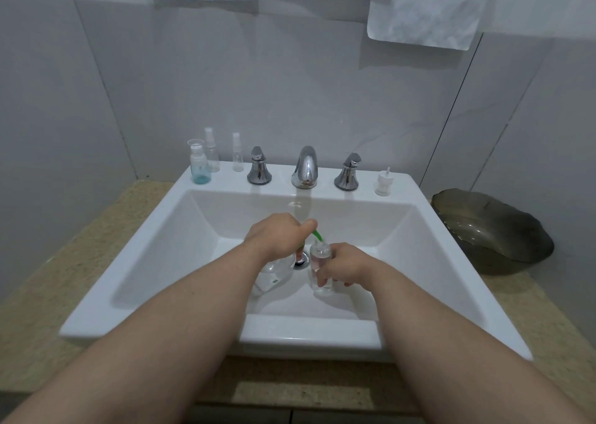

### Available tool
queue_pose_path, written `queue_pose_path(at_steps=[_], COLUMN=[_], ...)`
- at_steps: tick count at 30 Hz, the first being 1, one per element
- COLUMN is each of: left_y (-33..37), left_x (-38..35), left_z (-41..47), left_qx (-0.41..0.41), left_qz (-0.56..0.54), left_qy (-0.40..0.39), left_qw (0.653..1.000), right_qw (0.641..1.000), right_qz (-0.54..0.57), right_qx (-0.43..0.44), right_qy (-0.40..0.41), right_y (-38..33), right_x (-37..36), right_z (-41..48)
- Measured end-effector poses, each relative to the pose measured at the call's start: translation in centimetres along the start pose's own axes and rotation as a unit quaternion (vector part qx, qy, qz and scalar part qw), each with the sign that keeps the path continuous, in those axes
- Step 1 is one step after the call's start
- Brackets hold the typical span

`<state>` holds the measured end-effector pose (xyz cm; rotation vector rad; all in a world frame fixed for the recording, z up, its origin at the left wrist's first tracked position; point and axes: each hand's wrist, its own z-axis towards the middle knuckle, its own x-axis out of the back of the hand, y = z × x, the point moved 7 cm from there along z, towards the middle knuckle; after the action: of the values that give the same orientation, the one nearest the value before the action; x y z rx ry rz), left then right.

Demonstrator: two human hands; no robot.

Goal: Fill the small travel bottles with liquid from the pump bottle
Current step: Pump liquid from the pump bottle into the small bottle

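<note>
**Where are your hands?**
My left hand (274, 234) grips the pump bottle (274, 276). My right hand (346, 264) holds a travel bottle (321, 270) upright at the green spout (317, 234), inside the sink (309, 330).

**Other bottles?**
Three spare bottles (211, 155) stand on the rim, back left.

The left hand (274, 234) is covering the head of the pump bottle (270, 278), leaving only its green spout (317, 234) and part of its clear body showing. The right hand (346, 262) is hiding one side of the travel bottle (319, 257), and the top edge is cutting off the white cloths (425, 10).
</note>
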<state>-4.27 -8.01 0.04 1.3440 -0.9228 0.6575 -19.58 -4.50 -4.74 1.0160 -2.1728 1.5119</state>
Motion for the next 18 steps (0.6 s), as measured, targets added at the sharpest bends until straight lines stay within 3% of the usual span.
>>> queue_pose_path(at_steps=[18], left_y=[0.18], left_x=[0.13], left_z=[-0.26], left_qx=[-0.003], left_qz=[0.006], left_qy=[-0.005], left_qw=[1.000], right_qw=[1.000], right_qz=[-0.007], right_qx=[-0.002], right_qy=[-0.002], right_y=[0.12], right_x=[0.01], right_z=[0.24])
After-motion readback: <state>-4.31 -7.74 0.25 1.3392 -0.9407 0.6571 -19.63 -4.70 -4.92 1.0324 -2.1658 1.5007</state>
